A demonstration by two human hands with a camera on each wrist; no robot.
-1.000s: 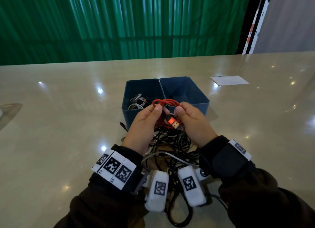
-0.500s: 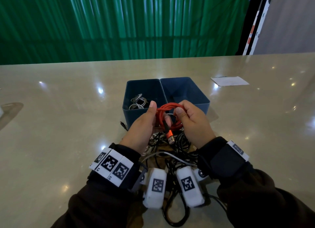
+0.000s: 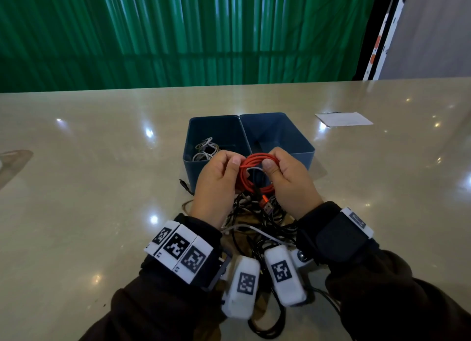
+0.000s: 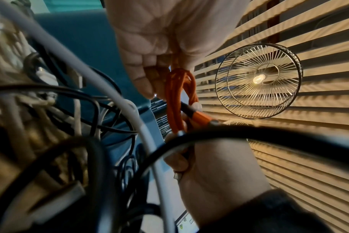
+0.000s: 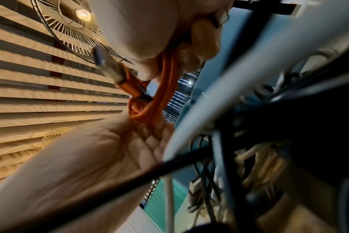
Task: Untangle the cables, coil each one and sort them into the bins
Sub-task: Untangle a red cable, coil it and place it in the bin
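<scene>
Since a second ago the red cable (image 3: 256, 173) has gone from a flat bundle with its plug between the thumbs to an upright coil; the plug (image 3: 265, 202) now hangs below it.

Fingers first: left thumb and fingers pinch the coil's upper left side, right thumb and fingers pinch the upper right. Both hands are curled round the strands, thumbs on the near side. Left hand (image 3: 216, 185) and right hand (image 3: 290, 185) face each other, the coil held between them, off the table. Wrist views agree: the left wrist view shows the orange-red loop (image 4: 180, 100) running between both palms, and the right wrist view shows the metal plug tip (image 5: 105, 59) sticking out past the fingers.

Coil sits just in front of the two blue bins (image 3: 288, 134), over their near wall. The bins stand side by side, touching. Left bin (image 3: 201, 129) holds a coiled white cable (image 3: 206, 149). What lies in the right bin, I can't tell.

Under the hands is a tangle of black and white cables (image 3: 254, 228) on the table (image 3: 89, 175), reaching back toward the wrists. A loose plug end (image 3: 184, 184) pokes out left of the pile, beside the left bin.

Both wrists wear black straps with white tagged blocks (image 3: 178, 251). A sheet of white paper (image 3: 344, 118) lies well right of the bins. Green curtain (image 3: 178, 29) behind the table.
</scene>
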